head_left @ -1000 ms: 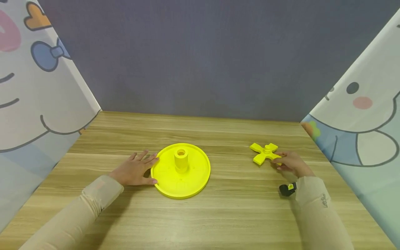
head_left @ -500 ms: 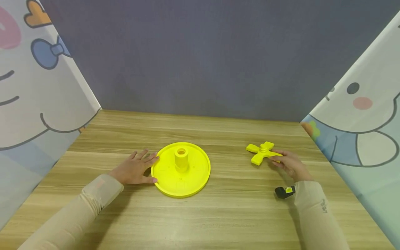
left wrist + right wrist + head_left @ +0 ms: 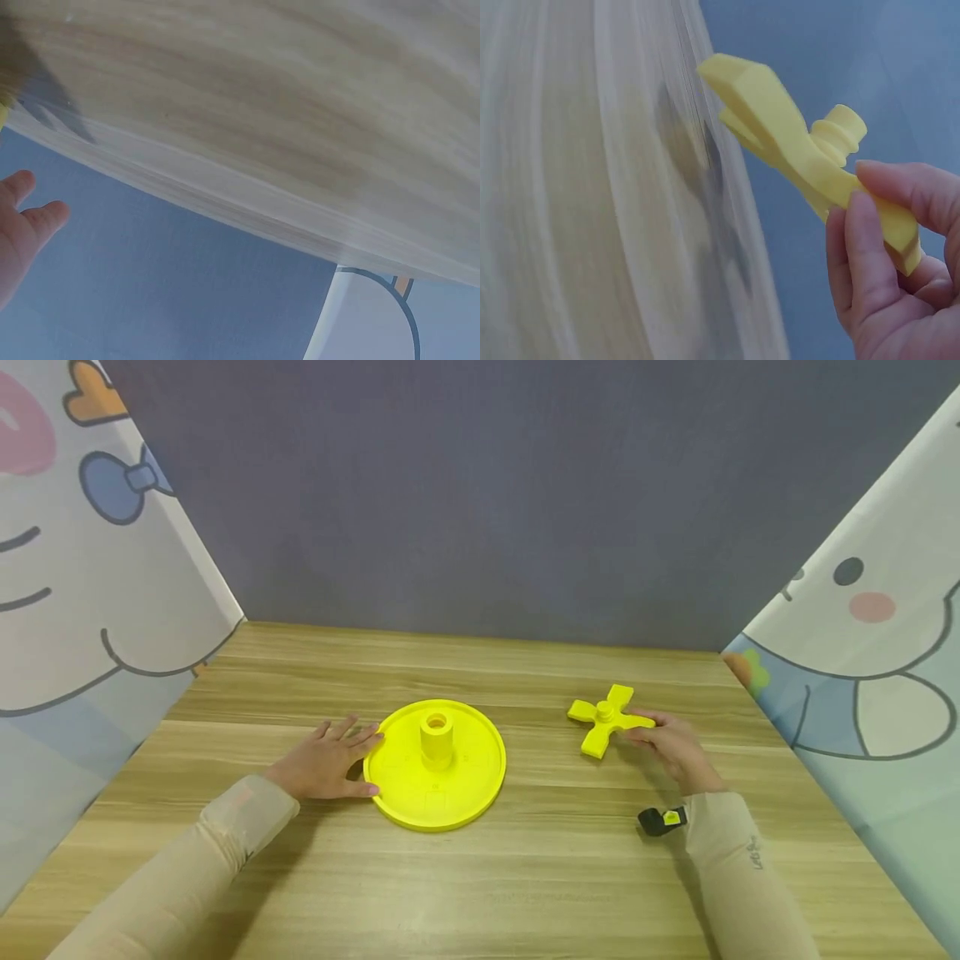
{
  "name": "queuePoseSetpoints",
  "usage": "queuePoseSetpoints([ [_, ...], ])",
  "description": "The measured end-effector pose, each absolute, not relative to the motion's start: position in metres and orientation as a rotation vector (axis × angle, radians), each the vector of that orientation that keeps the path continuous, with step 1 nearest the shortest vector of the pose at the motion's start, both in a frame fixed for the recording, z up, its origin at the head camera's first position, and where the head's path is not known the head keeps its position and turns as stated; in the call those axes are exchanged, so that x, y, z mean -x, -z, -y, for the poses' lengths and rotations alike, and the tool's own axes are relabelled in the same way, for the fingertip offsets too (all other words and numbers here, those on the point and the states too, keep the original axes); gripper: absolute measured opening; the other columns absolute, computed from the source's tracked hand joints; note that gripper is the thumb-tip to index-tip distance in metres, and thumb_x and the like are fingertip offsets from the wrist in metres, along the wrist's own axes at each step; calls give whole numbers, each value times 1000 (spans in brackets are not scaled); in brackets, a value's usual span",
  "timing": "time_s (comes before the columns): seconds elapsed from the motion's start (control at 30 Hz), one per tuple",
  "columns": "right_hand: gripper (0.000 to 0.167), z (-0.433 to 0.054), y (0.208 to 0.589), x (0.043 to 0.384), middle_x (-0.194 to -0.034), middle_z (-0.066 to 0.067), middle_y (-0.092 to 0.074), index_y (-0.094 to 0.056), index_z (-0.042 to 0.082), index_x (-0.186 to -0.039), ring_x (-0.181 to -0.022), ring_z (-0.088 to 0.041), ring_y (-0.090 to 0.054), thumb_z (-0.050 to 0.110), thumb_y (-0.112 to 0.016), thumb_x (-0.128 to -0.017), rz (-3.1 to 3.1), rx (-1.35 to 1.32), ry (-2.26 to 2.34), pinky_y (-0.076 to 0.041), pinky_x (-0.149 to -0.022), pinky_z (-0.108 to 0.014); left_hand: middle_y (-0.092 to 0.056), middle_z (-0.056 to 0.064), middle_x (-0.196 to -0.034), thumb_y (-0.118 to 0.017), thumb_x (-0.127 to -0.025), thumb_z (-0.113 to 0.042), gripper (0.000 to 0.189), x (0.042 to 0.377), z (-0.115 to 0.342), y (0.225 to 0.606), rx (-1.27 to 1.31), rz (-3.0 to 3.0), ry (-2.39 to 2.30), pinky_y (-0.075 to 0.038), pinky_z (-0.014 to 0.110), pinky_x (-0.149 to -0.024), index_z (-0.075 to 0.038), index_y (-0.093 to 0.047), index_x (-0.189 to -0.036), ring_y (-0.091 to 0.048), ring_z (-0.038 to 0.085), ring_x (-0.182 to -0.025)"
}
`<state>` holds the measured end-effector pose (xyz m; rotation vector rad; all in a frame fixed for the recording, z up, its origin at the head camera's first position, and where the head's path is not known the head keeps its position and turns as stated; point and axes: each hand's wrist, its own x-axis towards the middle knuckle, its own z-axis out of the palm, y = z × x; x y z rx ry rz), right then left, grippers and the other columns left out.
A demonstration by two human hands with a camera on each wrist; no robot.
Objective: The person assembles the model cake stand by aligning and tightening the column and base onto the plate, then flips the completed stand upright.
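Observation:
A yellow four-armed cross piece (image 3: 604, 713) with a short threaded stub (image 3: 840, 131) at its centre is pinched by one arm in my right hand (image 3: 675, 750). In the right wrist view the thumb lies on the stub side, the fingers on the other, and the piece is tilted above the table with its shadow below. My left hand (image 3: 322, 766) lies with spread, straight fingers at the left rim of a round yellow base (image 3: 468, 793). An upright hollow post (image 3: 437, 743) rises from the middle of that base. Only some left fingertips (image 3: 46, 217) show in the left wrist view.
The wood-grain table (image 3: 480, 893) carries both yellow parts. A dark grey panel (image 3: 480, 502) stands along its back edge. Cartoon-printed panels (image 3: 840, 710) flank it on both sides. A black wrist camera (image 3: 660, 820) sticks out from the right sleeve.
My right hand has lifted the cross piece and carried it left toward the round base, turning it somewhat. The left hand and the base have stayed in place.

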<state>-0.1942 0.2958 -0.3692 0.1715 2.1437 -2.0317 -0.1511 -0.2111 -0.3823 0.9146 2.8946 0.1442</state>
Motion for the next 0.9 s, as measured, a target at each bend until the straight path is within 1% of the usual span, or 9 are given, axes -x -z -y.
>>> queuePoseSetpoints([
  [0.07,59,-288,367,193,-98,5,-63,-38,-14,-138,-76,-2,-63,-4,-64,-86,-2270,-167,1901,-53,-74,-19,-38,21,-148,-57,-86,-60,83,150,211,382,-911,-2892,-135,-23,69,-102,0,-43,-142,-25,50,-136],
  [0.13,59,-280,365,193,-112,-6,-62,-41,-13,-138,-80,-2,-62,-2,-66,-86,-2376,-169,1775,-53,-78,-22,-37,21,-148,-57,-86,-60,83,150,211,381,-907,-2888,-128,-23,69,-103,0,-43,-142,-25,50,-136],
  [0.23,56,-270,359,192,-133,-20,-51,-48,-7,-136,-93,-9,-59,5,-69,-85,-2501,-130,1597,-51,-85,-27,-37,21,-148,-57,-87,-60,83,150,211,381,-905,-2887,-118,-22,69,-103,0,-42,-143,-24,50,-136],
  [0.3,54,-264,356,192,-137,-24,-48,-53,-4,-133,-98,-16,-56,8,-71,-84,-2565,-96,1503,-50,-86,-31,-36,21,-148,-57,-87,-59,83,150,211,381,-898,-2885,-116,-22,69,-103,0,-42,-143,-24,50,-136],
  [0.43,51,-256,352,194,-117,-23,-57,-58,-1,-129,-87,-19,-55,9,-72,-82,-2659,-27,1359,-52,-80,-35,-36,21,-148,-57,-86,-59,83,151,211,381,-887,-2883,-115,-21,68,-104,-1,-42,-143,-23,49,-137],
  [0.53,49,-252,352,196,-103,-18,-59,-60,-2,-127,-74,-13,-56,6,-72,-80,-2692,-3,1322,-55,-75,-33,-37,21,-148,-57,-86,-60,83,150,212,381,-889,-2886,-117,-21,68,-104,-1,-42,-143,-23,49,-137],
  [0.63,49,-247,353,198,-101,-16,-62,-61,-3,-126,-69,-9,-59,5,-72,-78,-2707,-15,1335,-56,-72,-29,-37,21,-148,-57,-86,-59,83,150,212,382,-896,-2889,-119,-22,68,-104,-1,-42,-143,-24,50,-136],
  [0.77,51,-239,352,199,-101,-16,-67,-61,-2,-125,-71,-10,-62,7,-73,-77,-2722,-29,1351,-54,-71,-31,-36,22,-148,-57,-86,-59,83,150,213,383,-897,-2890,-130,-22,68,-103,0,-42,-143,-23,50,-136],
  [0.9,50,-229,350,201,-100,-15,-68,-62,-1,-126,-68,-12,-55,10,-72,-78,-2769,-17,1328,-48,-64,-29,-36,22,-148,-57,-86,-59,84,150,213,384,-892,-2889,-146,-21,69,-103,0,-41,-143,-22,50,-137],
])
